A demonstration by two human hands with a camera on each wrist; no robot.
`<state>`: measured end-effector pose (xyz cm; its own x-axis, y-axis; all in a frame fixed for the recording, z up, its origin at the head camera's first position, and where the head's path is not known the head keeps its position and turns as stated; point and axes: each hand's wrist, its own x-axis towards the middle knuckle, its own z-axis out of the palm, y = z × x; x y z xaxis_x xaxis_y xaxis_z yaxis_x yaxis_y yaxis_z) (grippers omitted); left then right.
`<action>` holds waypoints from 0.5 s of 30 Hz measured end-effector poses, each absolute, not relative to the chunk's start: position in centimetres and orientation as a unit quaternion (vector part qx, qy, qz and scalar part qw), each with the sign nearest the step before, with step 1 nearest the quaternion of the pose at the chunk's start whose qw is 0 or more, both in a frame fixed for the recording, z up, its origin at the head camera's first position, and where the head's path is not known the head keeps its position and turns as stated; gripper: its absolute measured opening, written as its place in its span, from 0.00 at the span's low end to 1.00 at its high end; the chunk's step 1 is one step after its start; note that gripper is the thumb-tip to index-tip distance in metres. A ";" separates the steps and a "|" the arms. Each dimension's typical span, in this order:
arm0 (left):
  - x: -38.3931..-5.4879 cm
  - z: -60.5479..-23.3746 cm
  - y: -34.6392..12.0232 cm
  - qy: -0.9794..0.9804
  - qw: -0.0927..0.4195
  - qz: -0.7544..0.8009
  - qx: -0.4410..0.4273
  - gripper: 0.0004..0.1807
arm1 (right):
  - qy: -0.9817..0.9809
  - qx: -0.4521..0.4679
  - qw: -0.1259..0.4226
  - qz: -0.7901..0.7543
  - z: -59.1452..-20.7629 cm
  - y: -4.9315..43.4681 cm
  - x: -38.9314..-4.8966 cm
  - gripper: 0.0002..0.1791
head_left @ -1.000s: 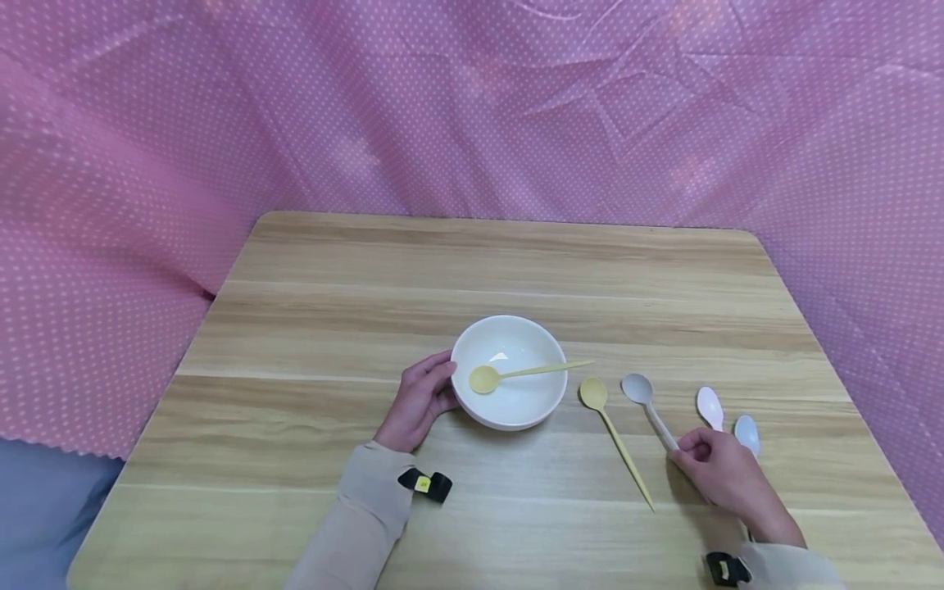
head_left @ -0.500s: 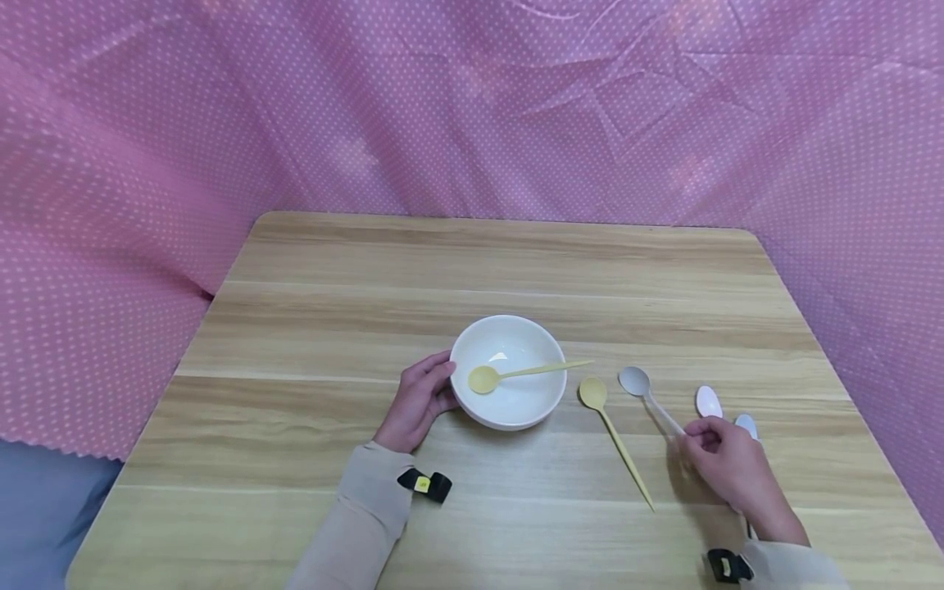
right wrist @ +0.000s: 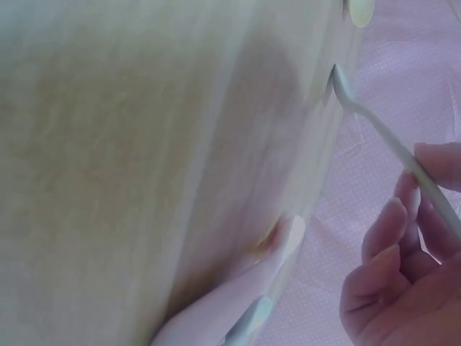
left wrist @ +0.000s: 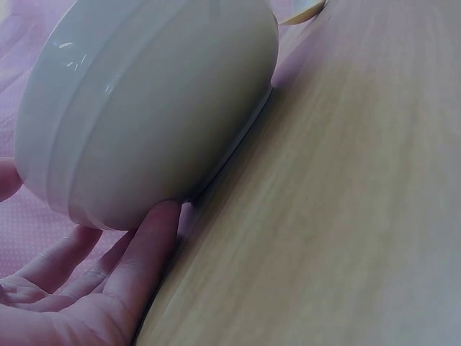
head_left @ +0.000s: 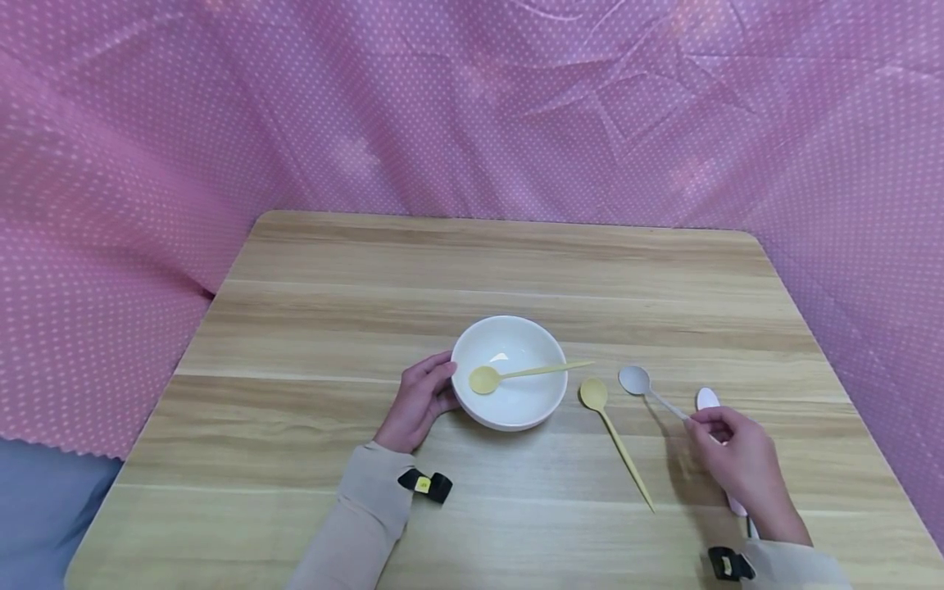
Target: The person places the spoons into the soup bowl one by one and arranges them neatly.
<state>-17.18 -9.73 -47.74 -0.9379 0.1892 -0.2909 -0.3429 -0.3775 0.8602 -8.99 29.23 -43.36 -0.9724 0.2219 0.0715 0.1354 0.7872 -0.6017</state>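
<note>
My left hand (head_left: 418, 401) grips the side of a white bowl (head_left: 527, 406), thumb at its rim and fingers against the outer wall (left wrist: 158, 130). Inside the bowl lies a yellow spoon (head_left: 484, 379), its handle sticking out over the right rim. With thumb and fingertips, my right hand (head_left: 741, 459) pinches a grey spoon (head_left: 635, 380) by the handle. The handle slants up off the table in the right wrist view, and the spoon's head points toward the bowl. A second yellow spoon (head_left: 593, 393) lies between the bowl and the grey spoon.
Beneath my right hand lies a pale pink spoon (head_left: 707, 398), partly covered. Beside it a light blue spoon (right wrist: 248, 324) shows in the right wrist view, mostly hidden from the head view. The wooden table (head_left: 442, 270) is backed by a pink dotted cloth (head_left: 472, 106).
My right hand has shifted slightly up and right, lifting the grey spoon's handle off the table. It now covers the light blue spoon's head. The left hand and bowl stay put.
</note>
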 end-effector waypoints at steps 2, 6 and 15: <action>-17.2 -47.8 -9.7 0.533 0.162 0.827 -0.073 0.27 | -0.941 -0.106 0.075 0.312 -43.2 29.2 -9.0 0.10; -17.2 -47.8 -9.7 0.532 0.167 0.827 -0.074 0.27 | -0.941 -0.128 0.073 0.305 -43.0 29.2 -9.1 0.12; -17.3 -47.9 -9.8 0.530 0.165 0.828 -0.073 0.27 | -0.939 -0.137 0.078 0.307 -42.4 29.0 -9.3 0.14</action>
<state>-17.27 -9.76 -47.88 -0.9347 0.1970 -0.2959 -0.3512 -0.3831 0.8543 -9.26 29.04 -42.41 -0.9505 0.3044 0.0621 0.2090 0.7744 -0.5971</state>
